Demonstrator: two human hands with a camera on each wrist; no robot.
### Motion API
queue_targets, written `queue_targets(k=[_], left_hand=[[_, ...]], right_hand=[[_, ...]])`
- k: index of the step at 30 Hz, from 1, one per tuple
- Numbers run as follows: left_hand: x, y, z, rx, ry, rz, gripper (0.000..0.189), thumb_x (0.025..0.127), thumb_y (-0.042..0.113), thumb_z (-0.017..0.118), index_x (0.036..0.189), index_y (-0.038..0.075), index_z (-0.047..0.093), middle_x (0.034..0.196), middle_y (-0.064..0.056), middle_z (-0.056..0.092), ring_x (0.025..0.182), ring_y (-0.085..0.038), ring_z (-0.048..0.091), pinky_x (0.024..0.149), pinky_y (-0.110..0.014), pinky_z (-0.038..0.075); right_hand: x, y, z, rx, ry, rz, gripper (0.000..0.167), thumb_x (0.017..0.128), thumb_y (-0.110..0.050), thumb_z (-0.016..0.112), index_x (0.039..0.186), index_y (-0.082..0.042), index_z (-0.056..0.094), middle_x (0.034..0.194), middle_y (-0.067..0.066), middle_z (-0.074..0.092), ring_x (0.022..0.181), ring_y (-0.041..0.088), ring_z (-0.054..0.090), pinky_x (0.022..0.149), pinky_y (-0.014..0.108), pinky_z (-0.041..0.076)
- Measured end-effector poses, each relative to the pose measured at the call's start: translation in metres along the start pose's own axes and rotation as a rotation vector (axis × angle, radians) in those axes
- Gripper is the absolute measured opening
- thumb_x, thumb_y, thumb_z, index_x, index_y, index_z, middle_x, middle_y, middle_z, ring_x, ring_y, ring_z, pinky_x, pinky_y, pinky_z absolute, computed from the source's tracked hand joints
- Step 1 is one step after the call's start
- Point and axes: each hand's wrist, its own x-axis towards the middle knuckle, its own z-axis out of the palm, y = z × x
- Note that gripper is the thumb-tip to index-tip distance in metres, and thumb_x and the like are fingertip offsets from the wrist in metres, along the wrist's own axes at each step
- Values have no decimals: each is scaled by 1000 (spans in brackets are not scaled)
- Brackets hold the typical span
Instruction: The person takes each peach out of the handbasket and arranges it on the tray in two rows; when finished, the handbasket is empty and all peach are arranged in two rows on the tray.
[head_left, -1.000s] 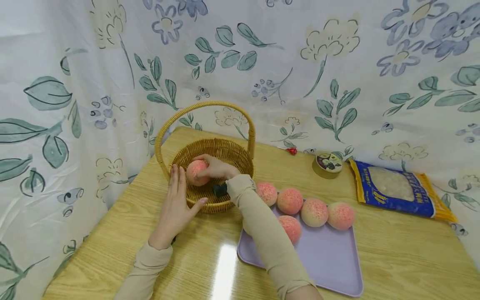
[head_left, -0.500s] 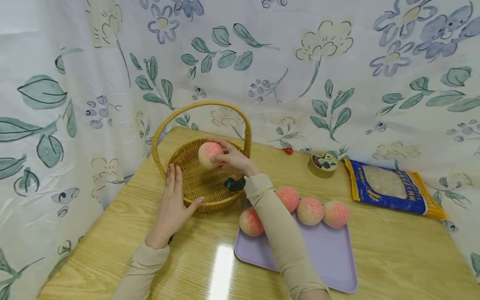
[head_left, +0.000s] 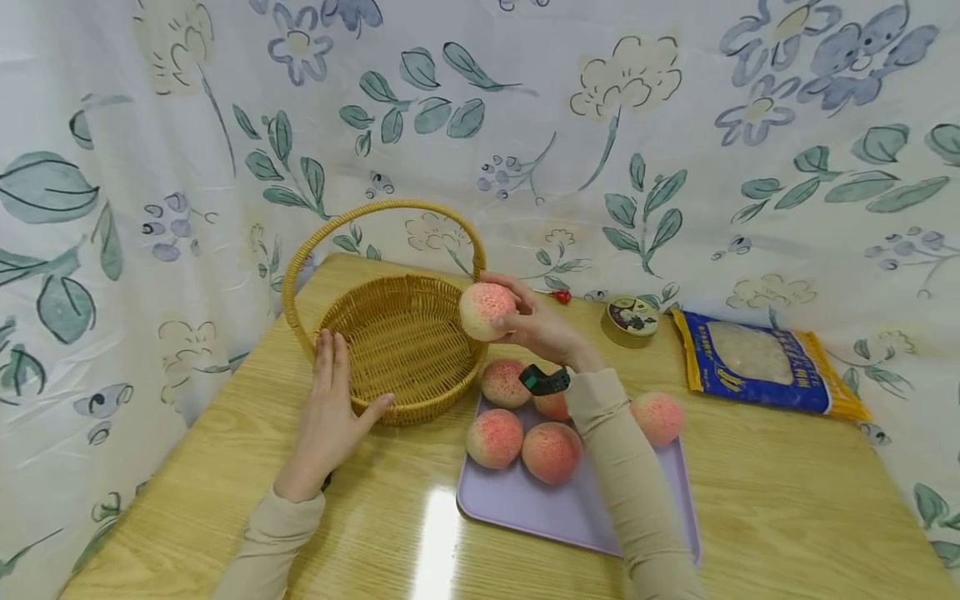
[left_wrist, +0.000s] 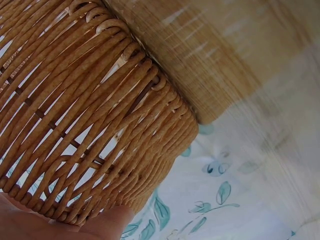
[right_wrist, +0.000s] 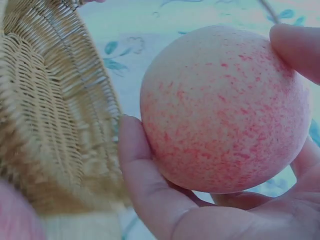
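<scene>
My right hand (head_left: 543, 329) grips a pink-and-cream peach (head_left: 486, 312), raised at the right rim of the wicker basket (head_left: 427, 408). Thumb and fingers curve round the peach (right_wrist: 225, 110) in the right wrist view. My left hand (head_left: 326, 429) rests against the basket's near left side, fingers straight and thumb spread along the rim. The left wrist view shows the woven wall (left_wrist: 95, 120) up close, with part of that hand at the bottom edge. No peach lies inside the basket; its tall handle (head_left: 382, 204) arches overhead.
Several more peaches (head_left: 551, 452) sit on a lilac tray (head_left: 540, 517) right of the basket, partly behind my right forearm. Farther back are a round tin (head_left: 632, 321), a small red object (head_left: 559, 296) and a blue-and-yellow packet (head_left: 765, 362). A floral curtain (head_left: 480, 125) hangs behind the table.
My right hand has lifted the peach out of the basket's left side and carried it right, to above the rim beside the tray. The left hand keeps its place on the basket.
</scene>
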Motion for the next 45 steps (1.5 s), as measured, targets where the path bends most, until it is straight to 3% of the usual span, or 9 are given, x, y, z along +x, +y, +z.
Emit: queue_targets(k=[7,16,23,27,35,38,45], left_hand=[[1,0,-3,-13,-2,19,104,92,53,58,154,5,-11,161,-11,-22,150,-36,-11,113,-65,18],[2,1,-1,-4,2,11,104,92,55,57,154,4,-9,161,-12,-21,150,-35,-11,115,-63,16],[2,4,-1,-21,1,3,105,91,52,59,154,6,-10,161,-13,-20,149,-37,-10,112,-66,18],[2,5,-2,-21,4,-4,104,91,51,61,154,5,-9,161,-18,-16,149,-39,-8,112,-66,19],[4,6,-2,-6,0,-4,104,92,53,59,154,3,-8,161,-19,-15,149,-39,-7,114,-64,18],[4,6,-1,-11,-2,-7,104,92,53,59,154,2,-7,161,-19,-15,149,-40,-7,113,-65,18],[4,5,-3,-14,1,-5,104,92,52,59,154,5,-9,161,-17,-17,149,-39,-9,112,-67,19]], right_hand=[[-76,-4,-29,-15,56,-37,67,93,8,45,150,-25,32,140,1,39,112,12,54,90,32,53],[-142,10,-50,-98,146,10,67,92,6,50,150,-23,31,141,-5,39,120,7,51,96,26,50],[-187,27,-58,-55,73,28,66,94,6,50,151,-20,29,141,-10,42,122,4,50,96,22,48],[-201,33,-60,-82,11,-20,65,94,7,51,151,-14,30,145,-8,40,123,4,49,95,22,49],[-220,45,-60,-160,-40,-10,65,90,9,57,149,-8,35,151,-14,31,134,-8,34,100,16,43],[-222,50,-61,-189,-48,-29,66,88,11,59,147,-3,36,152,-10,33,135,-5,35,103,16,40],[-217,56,-58,-318,-43,-28,63,84,9,65,142,-1,44,150,-7,42,135,-3,38,95,17,45]])
